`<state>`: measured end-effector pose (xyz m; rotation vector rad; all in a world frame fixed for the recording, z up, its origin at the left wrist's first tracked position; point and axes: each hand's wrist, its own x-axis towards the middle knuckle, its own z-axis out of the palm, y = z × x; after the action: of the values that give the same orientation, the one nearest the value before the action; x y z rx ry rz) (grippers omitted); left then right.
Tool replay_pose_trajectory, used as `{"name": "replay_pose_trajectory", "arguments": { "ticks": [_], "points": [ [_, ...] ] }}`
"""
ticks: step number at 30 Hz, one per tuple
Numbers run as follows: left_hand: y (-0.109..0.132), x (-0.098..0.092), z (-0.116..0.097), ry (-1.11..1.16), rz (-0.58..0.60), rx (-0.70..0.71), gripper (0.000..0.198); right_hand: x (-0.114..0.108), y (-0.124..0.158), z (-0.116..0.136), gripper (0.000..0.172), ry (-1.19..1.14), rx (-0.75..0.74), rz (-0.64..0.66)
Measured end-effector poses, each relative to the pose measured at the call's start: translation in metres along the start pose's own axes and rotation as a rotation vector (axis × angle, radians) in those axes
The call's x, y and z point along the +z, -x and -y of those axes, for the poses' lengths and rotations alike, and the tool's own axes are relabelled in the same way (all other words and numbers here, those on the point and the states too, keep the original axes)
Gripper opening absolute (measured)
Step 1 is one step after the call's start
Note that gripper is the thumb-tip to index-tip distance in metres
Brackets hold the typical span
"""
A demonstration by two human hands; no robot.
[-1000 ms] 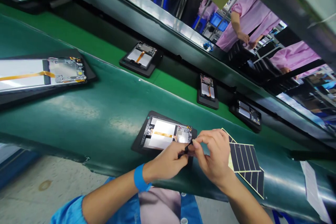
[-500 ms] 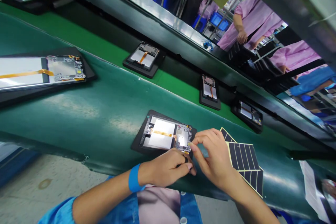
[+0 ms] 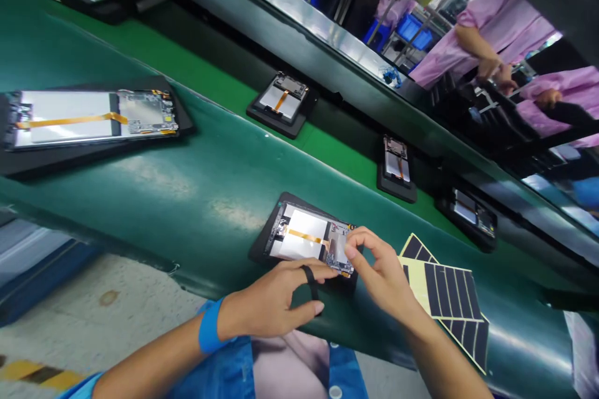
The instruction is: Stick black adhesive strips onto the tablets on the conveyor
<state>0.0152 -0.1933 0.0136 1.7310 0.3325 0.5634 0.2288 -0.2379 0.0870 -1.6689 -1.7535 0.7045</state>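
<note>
An opened tablet (image 3: 304, 227) lies on a black pad on the green bench, its battery, orange ribbon cable and circuit board exposed. Along its near edge rests my left hand (image 3: 285, 296), fingers stretched out and thumb apart. Across that hand's index finger lies a short black strip (image 3: 309, 280), apparently stuck to it. My right hand (image 3: 374, 265) is closed in a pinch over the circuit board at the tablet's right end. What its fingertips hold, if anything, is hidden. Beside the right hand lie sheets of black adhesive strips (image 3: 452, 290) on pale yellow backing.
Another opened tablet (image 3: 93, 115) lies on a black pad at the left. Several more, such as this opened tablet (image 3: 283, 100), sit on the bright green belt (image 3: 215, 81) behind a metal rail. Beyond it, people in pink work clothes (image 3: 505, 25) handle dark items.
My left hand has flattened and spread along the tablet's near edge, showing more of the black strip. My right pinch stays at the circuit board. The whole view has shifted somewhat.
</note>
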Motion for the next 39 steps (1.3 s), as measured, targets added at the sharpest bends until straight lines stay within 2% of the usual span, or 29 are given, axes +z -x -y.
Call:
{"name": "replay_pose_trajectory", "arguments": {
  "ticks": [5,8,11,17,22,28,39],
  "points": [
    [0.029,-0.019,0.01,-0.115,-0.165,-0.036,0.05,0.015,-0.012,-0.013,0.027,-0.196,0.107,0.09],
    [0.04,-0.028,0.011,-0.177,-0.181,-0.011,0.055,0.023,-0.018,-0.016,0.028,-0.243,0.129,0.118],
    [0.044,-0.034,0.007,-0.271,-0.084,0.068,0.057,0.028,-0.022,-0.011,0.027,-0.23,0.09,0.173],
    [0.037,-0.04,-0.006,-0.713,0.152,0.162,0.057,0.033,-0.025,0.013,0.018,-0.223,-0.034,0.446],
    [0.033,-0.035,-0.007,-0.983,0.203,0.19,0.039,0.036,-0.023,0.02,0.012,-0.142,-0.07,0.55],
    [0.034,-0.03,-0.003,-1.021,0.194,0.215,0.011,0.043,-0.024,0.02,0.016,-0.079,-0.074,0.617],
    [0.033,-0.025,-0.003,-0.926,0.183,0.197,0.029,0.045,-0.019,0.019,0.017,-0.126,-0.076,0.638]
  ]
}}
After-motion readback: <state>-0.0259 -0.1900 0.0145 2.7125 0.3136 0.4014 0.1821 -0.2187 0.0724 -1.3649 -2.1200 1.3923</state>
